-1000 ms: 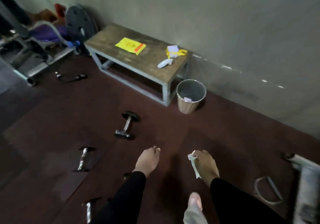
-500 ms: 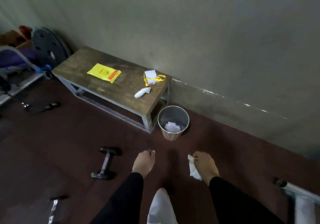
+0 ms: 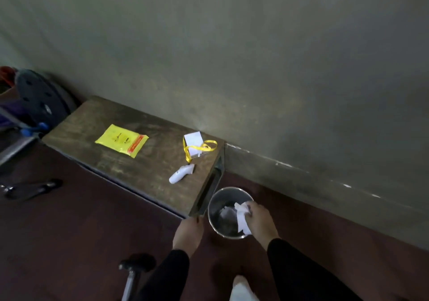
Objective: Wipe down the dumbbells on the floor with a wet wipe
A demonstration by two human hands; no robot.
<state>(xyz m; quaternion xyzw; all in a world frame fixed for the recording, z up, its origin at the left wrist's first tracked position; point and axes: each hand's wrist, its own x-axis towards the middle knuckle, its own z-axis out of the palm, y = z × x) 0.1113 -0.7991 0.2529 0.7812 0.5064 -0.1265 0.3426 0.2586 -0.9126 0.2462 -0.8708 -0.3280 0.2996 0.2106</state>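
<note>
Your right hand (image 3: 260, 221) grips a crumpled white wet wipe (image 3: 242, 219) and holds it over the open mouth of the small metal bin (image 3: 214, 217), which stands on the dark red floor (image 3: 69, 231) just beside the end of the low wooden bench (image 3: 139, 166); another white scrap (image 3: 224, 212) lies inside the bin. Your left hand (image 3: 188, 233) hangs beside the bin's left rim with nothing in it, its fingers pointing away from you, though whether they are straight or curled you cannot tell from this angle. One dumbbell (image 3: 132, 275) lies on the floor near your left sleeve, at the bottom edge of the view. On the bench sit a yellow wipe packet (image 3: 121, 140), a small white box (image 3: 193, 143) with a yellow strap (image 3: 204, 147) looped around it, and a white handheld device (image 3: 181, 173). A dark weight plate (image 3: 39, 98) leans at the wall past the bench's far end, and a dark bar-like item (image 3: 30, 188) lies on the floor at the left.
</note>
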